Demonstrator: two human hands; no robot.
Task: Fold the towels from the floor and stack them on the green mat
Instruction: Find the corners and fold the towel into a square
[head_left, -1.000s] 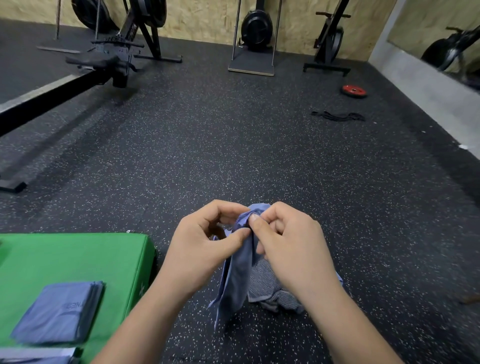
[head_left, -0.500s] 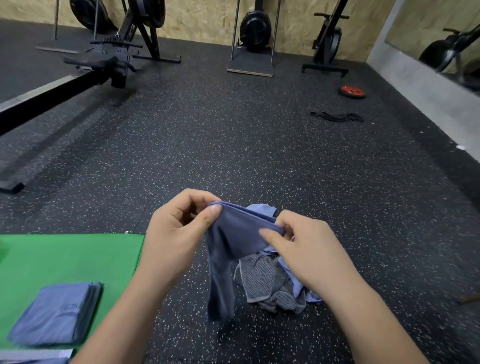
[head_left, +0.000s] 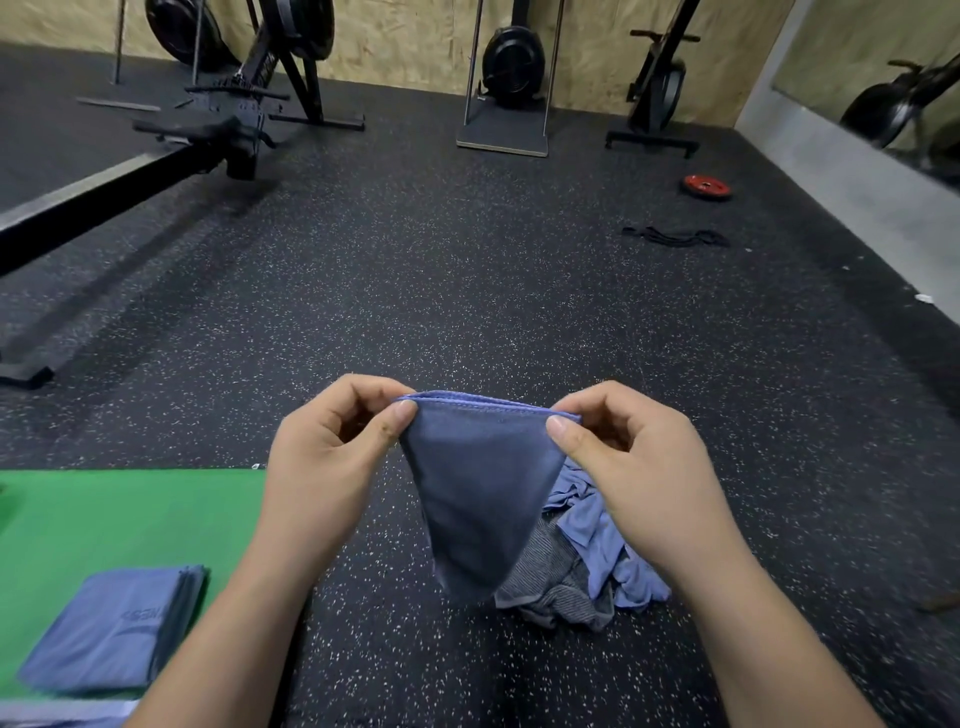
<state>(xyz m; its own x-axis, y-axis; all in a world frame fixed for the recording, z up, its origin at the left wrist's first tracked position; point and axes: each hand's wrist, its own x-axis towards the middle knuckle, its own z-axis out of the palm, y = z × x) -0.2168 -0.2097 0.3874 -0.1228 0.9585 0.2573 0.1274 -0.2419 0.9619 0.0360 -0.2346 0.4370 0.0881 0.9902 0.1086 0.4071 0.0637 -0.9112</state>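
A blue towel (head_left: 480, 483) hangs in the air between my hands, its hemmed top edge stretched level. My left hand (head_left: 327, 457) pinches the left end of that edge between thumb and fingers. My right hand (head_left: 631, 462) pinches the right end the same way. Below and behind the hanging cloth, a crumpled heap of blue and grey towels (head_left: 587, 566) lies on the floor. The green mat (head_left: 119, 519) is at the lower left, with a folded blue towel stack (head_left: 111, 629) on it.
Black speckled rubber floor (head_left: 467, 291) spreads ahead. A rowing machine rail (head_left: 104, 192) runs along the left. Exercise machines (head_left: 511, 57) stand at the far wall. A red weight plate (head_left: 707, 185) and a black band (head_left: 675, 237) lie at the right.
My hands have moved apart, spreading the towel's top edge from a bunched pinch into a flat taut line. The towel now hangs open in front of the heap.
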